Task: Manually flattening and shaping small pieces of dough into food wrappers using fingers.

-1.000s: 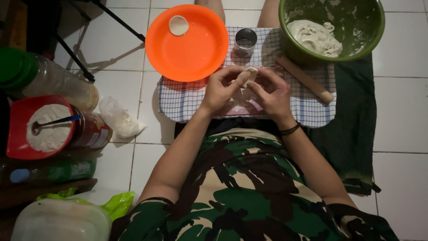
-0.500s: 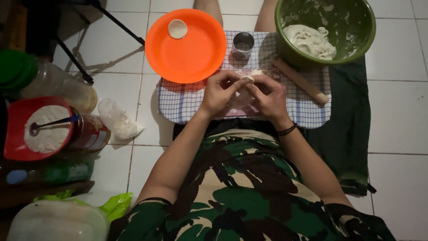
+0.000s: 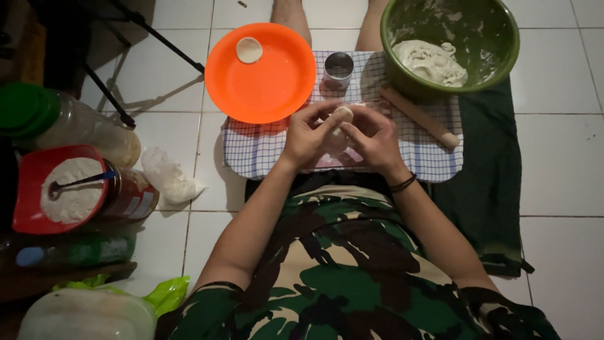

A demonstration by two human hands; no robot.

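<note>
**Pale dough held between both hands over the checked cloth**

Pale dough, a small round piece [image 3: 341, 114], is pinched between the fingertips of the left hand [image 3: 308, 133] and the right hand [image 3: 375, 137]. Both grips are nearly closed: the fingers are curled in tight around the piece, with the thumbs pressed toward it from below. The piece is held just above the blue-and-white checked cloth [image 3: 251, 151], which is spread on the tiled floor over the person's lap. A dark band is worn on the right wrist.

Just beyond the hands a small metal cup [image 3: 338, 69] is seen on the cloth, beside an orange plate [image 3: 270, 82] on which one flat dough round [image 3: 249, 50] is laid. A wooden rolling pin [image 3: 418, 117] lies aslant to the right, touching a green bowl [image 3: 497, 56] in which a lump of dough is kept. A red tub of flour [image 3: 31, 182] is set well apart on the left.

Compared with half a second ago, the hands are found in the same place, closed on the same piece; the plate and bowl are unmoved.
</note>
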